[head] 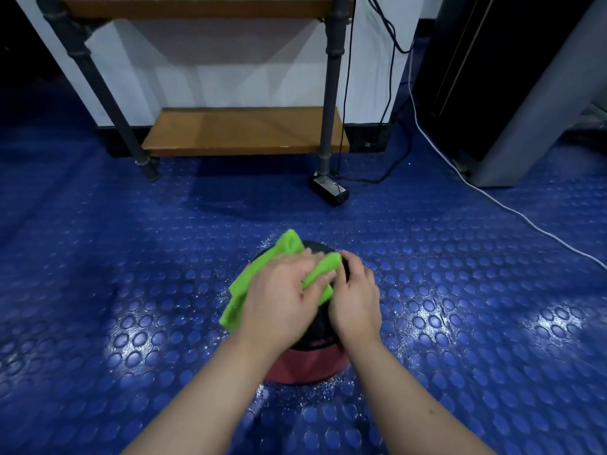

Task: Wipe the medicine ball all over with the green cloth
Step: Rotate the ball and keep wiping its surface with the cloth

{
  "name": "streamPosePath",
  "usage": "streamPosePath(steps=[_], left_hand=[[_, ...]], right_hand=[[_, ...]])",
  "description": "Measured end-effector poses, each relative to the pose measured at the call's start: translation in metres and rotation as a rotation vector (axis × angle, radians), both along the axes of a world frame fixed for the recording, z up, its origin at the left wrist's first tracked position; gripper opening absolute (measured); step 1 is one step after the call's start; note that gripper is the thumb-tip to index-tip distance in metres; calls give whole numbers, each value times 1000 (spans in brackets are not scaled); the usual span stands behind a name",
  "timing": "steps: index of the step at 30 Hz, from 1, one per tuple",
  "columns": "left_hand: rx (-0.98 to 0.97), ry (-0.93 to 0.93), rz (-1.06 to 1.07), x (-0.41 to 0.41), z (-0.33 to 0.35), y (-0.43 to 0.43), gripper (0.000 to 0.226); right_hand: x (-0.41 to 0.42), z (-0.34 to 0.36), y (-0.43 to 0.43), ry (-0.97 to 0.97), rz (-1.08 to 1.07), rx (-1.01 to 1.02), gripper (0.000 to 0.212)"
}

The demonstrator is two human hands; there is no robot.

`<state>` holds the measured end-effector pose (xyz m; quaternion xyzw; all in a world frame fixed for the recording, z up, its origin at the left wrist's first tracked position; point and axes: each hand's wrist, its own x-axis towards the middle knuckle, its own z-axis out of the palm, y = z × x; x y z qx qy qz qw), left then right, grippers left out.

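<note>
Medicine ball [308, 362]: sits on the floor right in front of the person, black on top, red lower down, touching the floor beneath both arms.
Green cloth [244, 290]: draped over the top and left side of the ball, one corner sticking up at the far edge, a folded part lying between the two hands.
Left hand [282, 297]: laid palm-down on the cloth, fingers fairly straight and close together, pressing it onto the ball; it is a bit blurred, so the thumb may be pinching a fold, hard to say.
Right hand [356, 297]: cupped over the right side of the ball, fingers bent around its curve, bare skin on the ball, just beside the cloth's edge.
Floor [460, 290]: blue, studded with round bumps, shiny with speckles around the ball.
Shelf [243, 129]: low wooden board on dark pipe legs, well behind the ball against a white wall.
Black box [330, 188]: on the floor by the right pipe leg, with dark cables running up from there.
White cable [492, 195]: trails across the floor to the right.
</note>
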<state>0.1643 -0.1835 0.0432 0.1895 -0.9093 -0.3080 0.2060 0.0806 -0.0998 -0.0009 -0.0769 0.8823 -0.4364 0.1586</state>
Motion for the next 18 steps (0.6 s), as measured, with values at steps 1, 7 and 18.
streamPosePath(steps=[1,7,18], left_hand=[[-23,14,-64,3,-4,5,36],[-102,12,-89,5,-19,-12,36],[131,-273,309,-38,13,-37,30]], right_hand=[[-1,-2,1,3,12,-9,41],[6,-3,6,24,13,-97,45],[11,-2,4,35,-12,-95,47]])
